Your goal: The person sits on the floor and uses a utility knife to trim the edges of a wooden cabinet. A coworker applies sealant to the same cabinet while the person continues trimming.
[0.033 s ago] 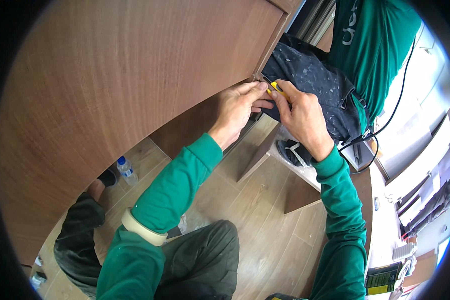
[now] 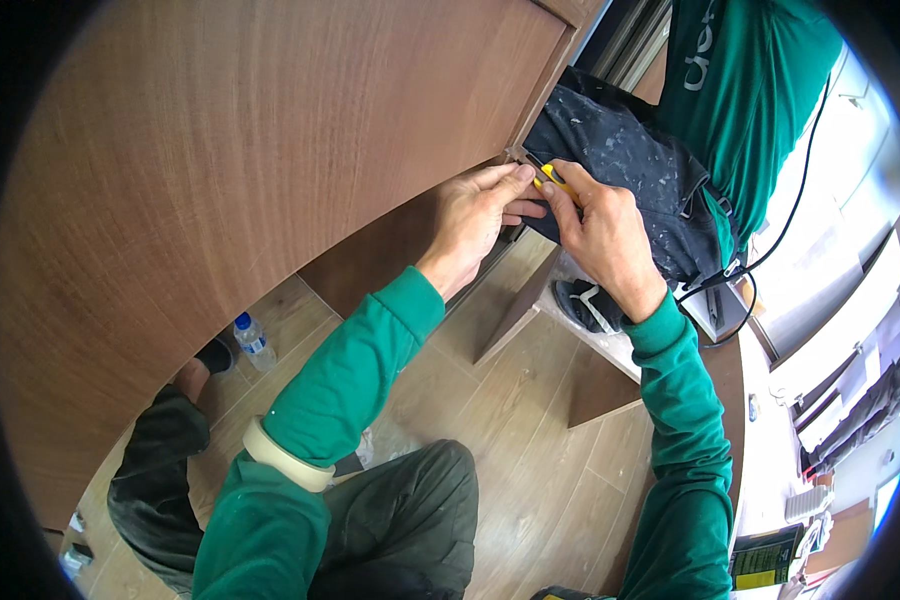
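Note:
My right hand (image 2: 610, 235) is closed around a yellow utility knife (image 2: 555, 178), whose front end points at the lower corner of a large brown wooden panel (image 2: 300, 130). Thumb and fingers of my left hand (image 2: 470, 220) pinch together just beside the knife's tip, under the panel's edge. Whatever lies between them is too small to make out. A cream ring like a roll of tape (image 2: 288, 455) sits around my left sleeve.
A person in a green top (image 2: 750, 110) and paint-spotted dark trousers is close beyond my hands, one shoe on a low wooden stool (image 2: 618, 352). A black cable (image 2: 798, 200) hangs by them. A plastic bottle (image 2: 255, 342) stands on the wood-look floor (image 2: 510, 440).

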{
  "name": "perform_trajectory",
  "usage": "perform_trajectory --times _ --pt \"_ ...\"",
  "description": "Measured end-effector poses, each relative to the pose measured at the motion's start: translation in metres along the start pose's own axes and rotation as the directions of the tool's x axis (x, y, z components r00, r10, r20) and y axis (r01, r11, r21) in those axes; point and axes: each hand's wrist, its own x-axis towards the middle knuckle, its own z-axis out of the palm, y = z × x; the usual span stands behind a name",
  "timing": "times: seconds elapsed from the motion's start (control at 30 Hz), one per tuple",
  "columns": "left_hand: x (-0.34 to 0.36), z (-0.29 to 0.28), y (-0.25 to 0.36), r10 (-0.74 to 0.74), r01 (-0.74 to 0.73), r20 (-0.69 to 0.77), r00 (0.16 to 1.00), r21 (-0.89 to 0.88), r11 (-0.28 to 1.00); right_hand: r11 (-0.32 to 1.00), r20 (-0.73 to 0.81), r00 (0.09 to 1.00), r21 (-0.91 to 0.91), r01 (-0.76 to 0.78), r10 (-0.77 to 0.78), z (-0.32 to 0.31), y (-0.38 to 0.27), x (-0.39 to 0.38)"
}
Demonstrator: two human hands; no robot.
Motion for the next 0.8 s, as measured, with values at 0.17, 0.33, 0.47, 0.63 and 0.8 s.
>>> perform_trajectory --times 0.17,0.33,0.47,0.63,0.8 --pt "0.005 -0.003 0.001 0.022 -0.022 0.003 1.000 0.001 1.000 0.999 -0.001 1.000 0.038 0.012 -0.012 0.000 0.003 0.007" --pt "0.000 -0.010 -0.005 0.000 0.000 -0.001 1.000 0.056 0.998 1.000 0.049 0.999 0.005 0.006 -0.006 0.003 0.006 0.000" --pt "0.004 -0.003 -0.002 0.017 -0.017 0.009 1.000 0.025 1.000 1.000 -0.074 0.997 -0.002 0.030 -0.030 0.002 0.005 -0.003" --pt "0.003 0.001 0.003 0.003 -0.003 -0.019 1.000 0.017 1.000 1.000 -0.059 0.998 -0.011 0.019 -0.020 0.001 0.002 -0.001" --pt "0.001 0.000 -0.001 0.007 -0.008 -0.042 0.999 -0.030 1.000 0.999 -0.056 0.998 -0.006 0.034 -0.035 0.006 0.006 -0.002"
